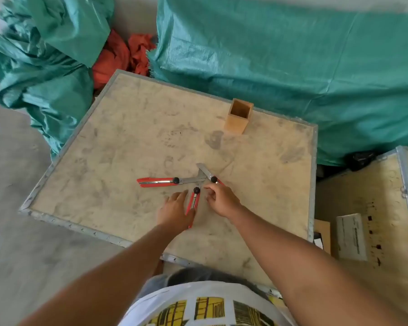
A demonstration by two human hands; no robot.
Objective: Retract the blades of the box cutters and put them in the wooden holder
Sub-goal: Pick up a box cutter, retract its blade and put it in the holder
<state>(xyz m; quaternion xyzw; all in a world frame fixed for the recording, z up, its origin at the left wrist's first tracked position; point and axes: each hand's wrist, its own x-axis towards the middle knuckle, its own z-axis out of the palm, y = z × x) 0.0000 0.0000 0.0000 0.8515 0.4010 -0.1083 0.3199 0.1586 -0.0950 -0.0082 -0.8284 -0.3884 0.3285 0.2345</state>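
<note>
Box cutters, three in number, lie on the surface [132, 128] (a worn board with a metal edge) with their blades extended and the blade tips meeting near one point.

Head view:
- The left box cutter [158, 182] lies roughly level, red body to the left, black knob toward the centre, blade pointing right.
- The middle box cutter [193, 203] lies nearly along the line of sight, black knob at its far end. The left hand [174, 211] rests on the surface against its near end, fingers extended and flat; the grip is not closed around the body.
- The right box cutter [210, 176] lies on a diagonal, blade pointing up and left, its red body mostly hidden beneath the right hand [222, 200]. The fingers of that hand are curled down over the body; whether the grip has closed on it cannot be told.
- The wooden holder [238, 117] stands upright near the far edge of the surface, well apart from the cutters, open top showing no contents.
- Green tarpaulin [292, 67] lies behind the surface.
</note>
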